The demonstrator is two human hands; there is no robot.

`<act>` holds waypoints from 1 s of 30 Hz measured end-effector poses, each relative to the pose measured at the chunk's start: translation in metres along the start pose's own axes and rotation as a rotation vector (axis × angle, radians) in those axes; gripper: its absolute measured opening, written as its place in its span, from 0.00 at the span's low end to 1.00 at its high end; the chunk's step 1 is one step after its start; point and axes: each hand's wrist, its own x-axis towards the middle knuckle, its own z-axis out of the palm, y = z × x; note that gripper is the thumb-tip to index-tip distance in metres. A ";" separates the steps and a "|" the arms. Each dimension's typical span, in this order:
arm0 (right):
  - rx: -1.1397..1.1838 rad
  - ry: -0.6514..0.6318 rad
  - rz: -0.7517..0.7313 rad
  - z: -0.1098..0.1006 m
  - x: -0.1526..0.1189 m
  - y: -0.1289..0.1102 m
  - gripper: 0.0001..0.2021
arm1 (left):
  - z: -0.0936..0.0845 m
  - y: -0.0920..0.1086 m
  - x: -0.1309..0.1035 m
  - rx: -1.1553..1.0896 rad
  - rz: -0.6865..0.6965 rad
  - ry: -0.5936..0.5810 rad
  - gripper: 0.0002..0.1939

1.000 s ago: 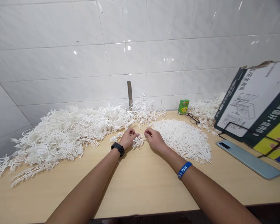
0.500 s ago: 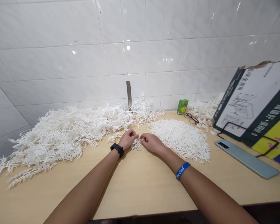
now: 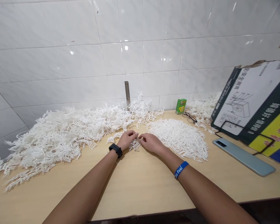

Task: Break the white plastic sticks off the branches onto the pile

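Observation:
My left hand point(image 3: 127, 139), with a black watch on the wrist, is closed in a pinch on a white branched plastic strand. Facing it, my right hand point(image 3: 150, 142), with a blue wristband, pinches at the strand's near end; the fingertips of both hands almost meet. A few loose white strands point(image 3: 134, 145) lie under and between the hands. To the left spreads a large tangled heap of white branched strands point(image 3: 67, 133). Beside my right hand lies a flatter pile of short, separate white pieces point(image 3: 179, 137).
At the back stand a small green box point(image 3: 181, 106) and black glasses point(image 3: 189, 117), near another white heap point(image 3: 202, 109). A phone point(image 3: 244, 157) lies at right before a large printed carton point(image 3: 252, 102). A metal strip point(image 3: 127, 95) rises against the tiled wall.
The view has shifted slightly, so things appear a little further left. Both hands keep their pinch, with only small movements of the fingers.

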 end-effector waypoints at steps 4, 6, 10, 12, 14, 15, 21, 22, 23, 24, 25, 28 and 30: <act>-0.007 0.024 -0.024 0.003 0.002 0.003 0.15 | 0.000 0.003 -0.002 -0.010 0.011 -0.037 0.17; 0.001 0.023 -0.020 0.004 0.002 0.004 0.14 | 0.000 0.004 -0.002 -0.009 0.016 -0.044 0.17; 0.002 0.013 0.015 0.003 0.003 0.005 0.14 | -0.001 0.003 -0.002 0.006 0.031 -0.038 0.17; -0.006 0.004 0.031 0.002 0.002 0.004 0.14 | 0.000 0.002 -0.001 -0.002 0.036 -0.038 0.17; -0.019 -0.007 0.038 0.002 0.002 0.003 0.14 | 0.000 0.001 -0.001 -0.011 0.030 -0.026 0.17; -0.021 -0.013 0.039 0.001 0.001 0.003 0.14 | 0.001 0.001 0.000 -0.011 0.023 -0.018 0.18; 0.041 0.000 0.039 0.001 0.001 0.003 0.13 | 0.000 0.006 -0.002 0.020 -0.006 -0.002 0.18; 0.053 0.012 0.045 0.002 0.002 0.003 0.12 | 0.000 0.007 -0.002 0.023 -0.008 0.003 0.18; 0.065 0.026 0.050 0.002 0.002 0.004 0.11 | 0.000 0.007 -0.002 0.026 -0.010 0.006 0.17; 0.077 0.037 0.055 0.003 0.003 0.005 0.11 | 0.000 0.007 -0.002 0.028 -0.014 0.006 0.17; 0.090 0.047 0.059 0.004 0.004 0.005 0.11 | 0.000 0.007 -0.002 0.031 -0.018 0.000 0.17; 0.133 0.069 0.067 0.006 0.005 0.008 0.11 | 0.001 0.002 -0.001 0.042 -0.007 -0.038 0.16; 0.160 0.078 0.066 0.007 0.006 0.009 0.10 | 0.002 -0.002 0.000 0.064 0.013 -0.036 0.16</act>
